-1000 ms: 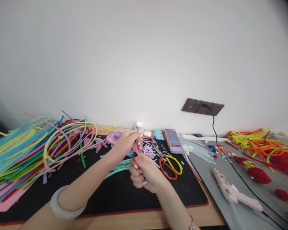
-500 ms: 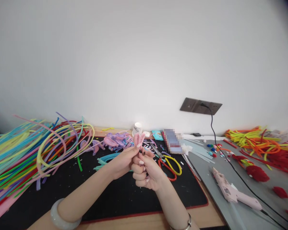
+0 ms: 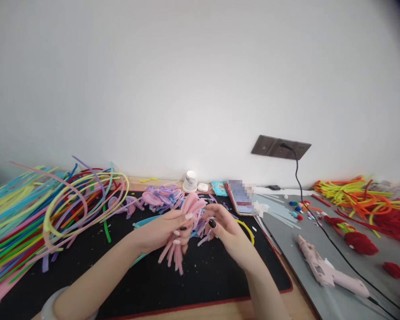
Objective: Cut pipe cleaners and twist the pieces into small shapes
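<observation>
My left hand (image 3: 173, 231) is wrapped round a bunch of pink pipe cleaners (image 3: 193, 203), held above the black mat. Their looped ends stand up above the fingers, and loose straight ends hang below the fist. Just to the right, my right hand (image 3: 225, 229) has its fingers apart and curved, with nothing seen in it; its fingertips are close to the pink loops. Behind the hands lie purple and pink pipe-cleaner loops (image 3: 162, 195) and short cut pieces. Teal pipe cleaners (image 3: 145, 221) lie partly hidden behind my left hand. Yellow-handled scissors (image 3: 248, 232) are mostly covered by my right hand.
A large heap of coloured pipe cleaners (image 3: 20, 222) spreads at left. A white cup (image 3: 190, 181) and a phone (image 3: 242, 200) stand along the back. On the grey board at right are a pink glue gun (image 3: 330, 271), its black cord (image 3: 315, 218) and small pompoms (image 3: 298, 209).
My right hand has let go of the pink bunch and moved right, its fingers opening. My left hand keeps hold, and the bunch's lower ends have come into view.
</observation>
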Demonstrator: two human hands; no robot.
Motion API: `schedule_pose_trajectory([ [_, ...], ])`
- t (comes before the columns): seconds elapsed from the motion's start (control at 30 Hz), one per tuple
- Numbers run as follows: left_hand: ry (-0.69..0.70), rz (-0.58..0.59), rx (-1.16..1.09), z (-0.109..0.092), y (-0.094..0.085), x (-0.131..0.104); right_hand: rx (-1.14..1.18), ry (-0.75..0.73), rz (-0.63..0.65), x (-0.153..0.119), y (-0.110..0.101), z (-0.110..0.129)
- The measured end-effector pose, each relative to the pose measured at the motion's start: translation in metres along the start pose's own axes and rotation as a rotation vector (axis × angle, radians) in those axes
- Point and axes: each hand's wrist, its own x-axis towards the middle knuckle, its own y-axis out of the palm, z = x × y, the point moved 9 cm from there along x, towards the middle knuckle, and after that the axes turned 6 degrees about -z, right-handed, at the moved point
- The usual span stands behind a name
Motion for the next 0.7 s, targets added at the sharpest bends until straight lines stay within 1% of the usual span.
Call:
schedule_pose_trajectory([
  [0.07,-0.149,0.101,-0.008,0.016,0.009,-0.004,0.009,-0.059,0.029,0.003,0.002,0.011],
  [0.17,-0.315,0.201,-0.041,0.034,0.017,-0.011,0.033,-0.055,0.099,0.006,0.011,0.012],
  [0.3,-0.400,0.249,-0.089,0.040,0.020,-0.014,0.083,-0.011,0.093,0.009,0.007,0.001],
  [0.4,-0.447,0.244,-0.081,0.043,0.018,-0.013,0.108,0.001,0.060,0.011,0.000,-0.006],
  [0.5,-0.470,0.193,-0.040,0.047,0.012,-0.010,0.056,-0.002,0.021,0.015,-0.003,-0.010],
  [0.7,-0.439,0.085,0.017,0.051,-0.001,-0.006,-0.049,0.013,0.074,0.016,0.006,-0.010],
])
